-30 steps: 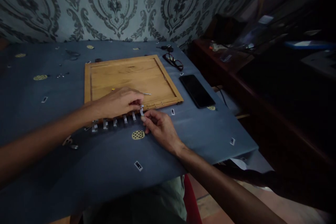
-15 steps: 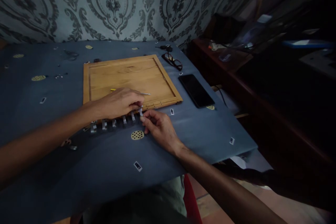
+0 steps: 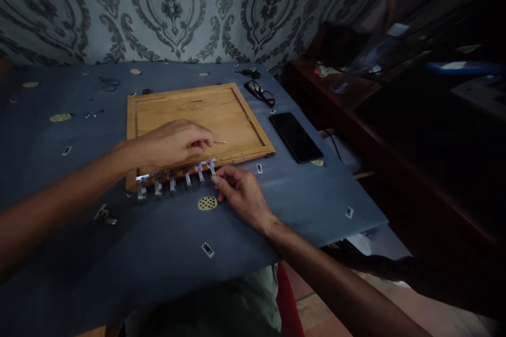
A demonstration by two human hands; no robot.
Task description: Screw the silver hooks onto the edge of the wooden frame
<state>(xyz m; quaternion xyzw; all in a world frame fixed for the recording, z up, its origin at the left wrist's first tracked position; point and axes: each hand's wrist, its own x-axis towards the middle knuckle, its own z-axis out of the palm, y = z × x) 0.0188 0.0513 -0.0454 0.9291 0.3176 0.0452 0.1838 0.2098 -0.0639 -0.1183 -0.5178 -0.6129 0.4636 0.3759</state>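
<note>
A framed wooden panel (image 3: 190,108) lies on the table. Along its near edge runs a shiny metal rail with several hooks (image 3: 173,183) hanging over the side. My right hand (image 3: 244,195) pinches the rightmost hook between thumb and forefinger. Above the panel hovers my left hand (image 3: 176,141), its fingers loosely bent and the thumb apart from them. Just past its fingertips shows the thin metal shaft of a screwdriver (image 3: 220,141) lying on the panel; the handle is hidden by the hand. Small dark holes dot the panel's near edge, right of the rail.
A black phone (image 3: 296,137) and eyeglasses (image 3: 260,93) lie right of the panel, with keys (image 3: 251,72) behind. Scissors (image 3: 108,83) and tiny screws (image 3: 90,115) are at the left. Small metal pieces (image 3: 106,215) sit near the front left. A patterned curtain (image 3: 223,10) hangs behind.
My left hand has lifted off the rail and moved back over the panel, covering the screwdriver's yellow handle. More of the rail shows. My right hand stays at the rightmost hook.
</note>
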